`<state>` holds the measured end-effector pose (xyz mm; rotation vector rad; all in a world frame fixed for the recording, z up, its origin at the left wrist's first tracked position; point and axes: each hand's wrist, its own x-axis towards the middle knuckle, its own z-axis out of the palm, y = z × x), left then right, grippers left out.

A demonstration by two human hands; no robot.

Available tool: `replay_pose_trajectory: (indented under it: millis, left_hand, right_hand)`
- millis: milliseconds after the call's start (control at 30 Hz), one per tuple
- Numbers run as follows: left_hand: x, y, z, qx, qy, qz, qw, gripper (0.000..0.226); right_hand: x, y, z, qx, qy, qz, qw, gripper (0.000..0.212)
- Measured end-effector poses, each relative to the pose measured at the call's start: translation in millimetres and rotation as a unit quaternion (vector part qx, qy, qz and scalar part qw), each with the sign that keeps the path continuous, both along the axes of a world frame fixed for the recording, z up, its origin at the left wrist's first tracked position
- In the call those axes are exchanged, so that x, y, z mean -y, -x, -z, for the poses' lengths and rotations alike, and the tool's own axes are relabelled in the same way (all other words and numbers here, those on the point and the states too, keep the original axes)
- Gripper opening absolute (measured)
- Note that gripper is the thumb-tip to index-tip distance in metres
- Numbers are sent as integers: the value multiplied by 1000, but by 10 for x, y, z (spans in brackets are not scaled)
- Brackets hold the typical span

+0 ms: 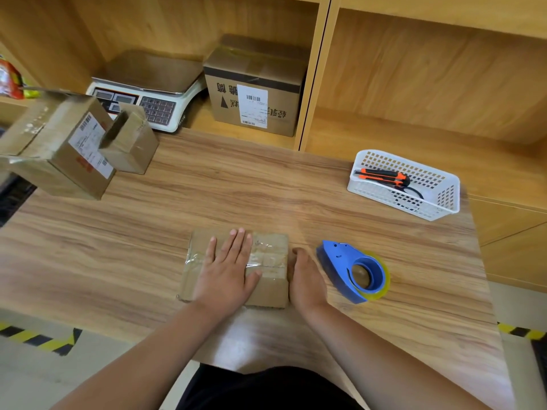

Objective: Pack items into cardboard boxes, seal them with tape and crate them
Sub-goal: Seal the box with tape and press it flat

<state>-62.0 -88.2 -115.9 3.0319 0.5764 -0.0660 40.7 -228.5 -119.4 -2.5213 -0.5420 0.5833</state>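
Far left of the taped box (269, 261) on the worktop (207, 196): two more boxes (59, 149), one open. Behind: one scale (148, 93), a fourth box (254, 87), shelved. On top: left hand (228, 270), flat. Against its right side: right hand (305, 279), fingers straight. Right: one dispenser (352, 270), one basket (444, 199) with one knife (381, 176). Sealing seemingly done; crating left.

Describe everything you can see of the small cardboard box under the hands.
The small cardboard box is brown, low and roughly rectangular, and lies flat on the wooden table near its front edge. Its top is closed, with wrinkled clear tape crossing it and reaching the left end. The left hand lies flat on top with fingers straight, covering the middle. The right hand rests against its right side. The blue tape dispenser sits apart to the right. No label shows.
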Motion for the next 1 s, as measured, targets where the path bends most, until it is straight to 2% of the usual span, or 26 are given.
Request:
replay_pose_trajectory:
  millis: [67, 133, 200, 267, 333, 400, 500, 633, 767, 833, 900, 1000]
  left_hand:
    - [-50, -75, -25, -3, 7, -2, 1000, 73]
    - [-118, -171, -36, -14, 8, 2, 1000, 75]
    - [-184, -263, -53, -25, 16, 10, 1000, 76]
    - [-247, -334, -60, -36, 16, 20, 999, 76]
    - [-307, -349, -56, -53, 14, 37, 998, 75]
    - [-366, -310, -50, -58, 17, 83, 995, 73]
    - [-445, -185, -16, -20, 10, 198, 980, 67]
    - [-547, -30, -13, -42, 43, 235, 970, 58]
    - [-610, 106, -89, -40, 71, 187, 979, 57]
    - [-674, 201, -104, -27, 83, 120, 989, 65]
    - [-747, 274, -88, 1, 88, 44, 995, 62]
    - [-833, 286, -57, 35, 127, -36, 991, 67]
  right_hand:
    - [16, -47, -63, 54, -57, -7, 997, 39]
    - [20, -78, -93, 149, -130, -28, 980, 36]
    - [-9, -59, -69, 222, -135, -117, 959, 43]
    - [-42, -22, 8, 244, -67, -228, 940, 55]
    - [-85, 23, 34, 248, 15, -264, 932, 57]
    - [-118, 64, 29, 254, 65, -254, 931, 60]
    - [-202, 117, -33, 256, 100, -226, 935, 65]
    - [-292, 146, -107, 244, 128, -208, 939, 60]
    - [-262, 125, -156, 258, 156, -229, 926, 63]
    - [-241, 129, -182, 249, 179, -242, 920, 66]
    - [-219, 146, -204, 236, 197, -250, 918, 71]
    - [-263, 193, -242, 231, 203, -233, 923, 75]
